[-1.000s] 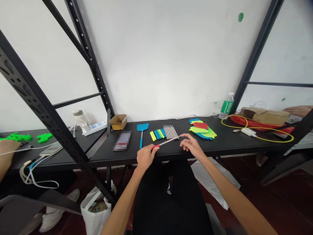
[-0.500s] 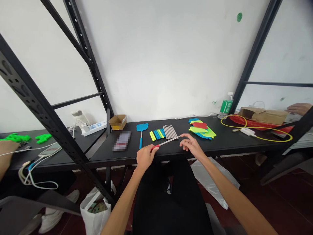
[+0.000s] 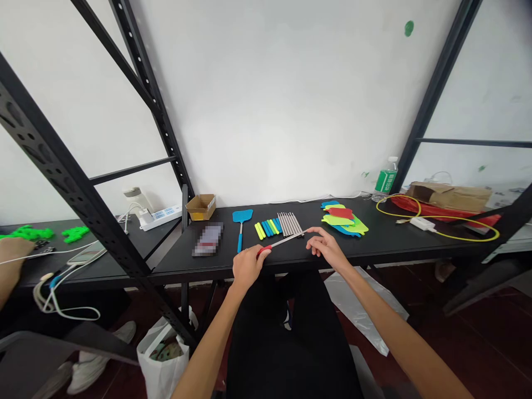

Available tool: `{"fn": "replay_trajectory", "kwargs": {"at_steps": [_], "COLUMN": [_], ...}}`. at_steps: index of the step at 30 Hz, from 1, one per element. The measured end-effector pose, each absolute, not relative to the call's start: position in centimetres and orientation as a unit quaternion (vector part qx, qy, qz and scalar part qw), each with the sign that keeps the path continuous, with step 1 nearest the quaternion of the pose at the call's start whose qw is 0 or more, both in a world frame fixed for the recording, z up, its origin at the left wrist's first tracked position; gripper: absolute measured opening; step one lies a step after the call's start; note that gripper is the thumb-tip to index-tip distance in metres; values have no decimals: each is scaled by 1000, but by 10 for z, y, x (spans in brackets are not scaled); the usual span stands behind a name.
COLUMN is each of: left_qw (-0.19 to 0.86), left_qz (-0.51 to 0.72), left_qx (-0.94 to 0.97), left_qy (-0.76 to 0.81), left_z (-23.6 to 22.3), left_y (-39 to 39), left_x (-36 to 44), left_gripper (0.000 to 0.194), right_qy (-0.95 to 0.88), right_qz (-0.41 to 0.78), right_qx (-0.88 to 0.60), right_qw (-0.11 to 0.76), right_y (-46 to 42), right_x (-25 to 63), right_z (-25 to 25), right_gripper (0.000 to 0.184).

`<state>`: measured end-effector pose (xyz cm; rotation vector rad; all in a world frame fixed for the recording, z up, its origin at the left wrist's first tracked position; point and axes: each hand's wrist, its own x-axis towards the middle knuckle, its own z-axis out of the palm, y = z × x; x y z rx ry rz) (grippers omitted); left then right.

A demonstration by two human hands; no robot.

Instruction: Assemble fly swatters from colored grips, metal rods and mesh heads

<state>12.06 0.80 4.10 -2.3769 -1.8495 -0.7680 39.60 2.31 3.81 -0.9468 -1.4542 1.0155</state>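
My left hand (image 3: 247,268) is closed around a red handle (image 3: 265,249) with a thin metal rod (image 3: 286,240) sticking out of it. The rod slants up to the right, above the table's front edge. At its far end is the index finger of my right hand (image 3: 325,247), stretched out; the other fingers are loosely bent and hold nothing. Whether that fingertip touches the rod, I cannot tell. Behind lie a blue fly swatter (image 3: 242,216), a row of yellow and blue handles (image 3: 268,228) and several metal rods (image 3: 290,224). Flat yellow, blue and red swatter heads (image 3: 346,220) are piled to the right.
A small cardboard box (image 3: 201,207) and a blurred-out flat item (image 3: 208,239) are at the left. On the right stand a water bottle (image 3: 385,180) and a yellow cable (image 3: 461,217). Black shelf posts (image 3: 78,166) frame the table. Another person's arm (image 3: 10,269) shows at far left.
My hands and the held rod have barely moved. The other person's hand at far right has gone out of view.
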Motion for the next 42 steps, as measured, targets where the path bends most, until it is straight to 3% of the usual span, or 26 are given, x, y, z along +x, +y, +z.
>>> {"fn": "replay_trajectory", "kwargs": {"at_steps": [5, 17, 28, 42], "left_qw": [24, 22, 25, 33], "left_qz": [-258, -255, -261, -273], "left_qx": [-765, -767, -769, -766], "left_qy": [-589, -589, -583, -581], "left_z": [39, 39, 38, 35], "left_y": [9, 10, 11, 11], "left_x": [120, 118, 119, 119], "left_gripper": [49, 49, 50, 50], "right_qy": [-579, -628, -604, -632], "right_qz": [433, 421, 436, 417], "right_qx": [-386, -408, -391, -413], "right_qw": [573, 511, 541, 506], "right_y": [26, 20, 24, 22], "right_x": [396, 397, 395, 398], "right_z": [35, 40, 36, 38], "right_gripper": [40, 34, 37, 38]}}
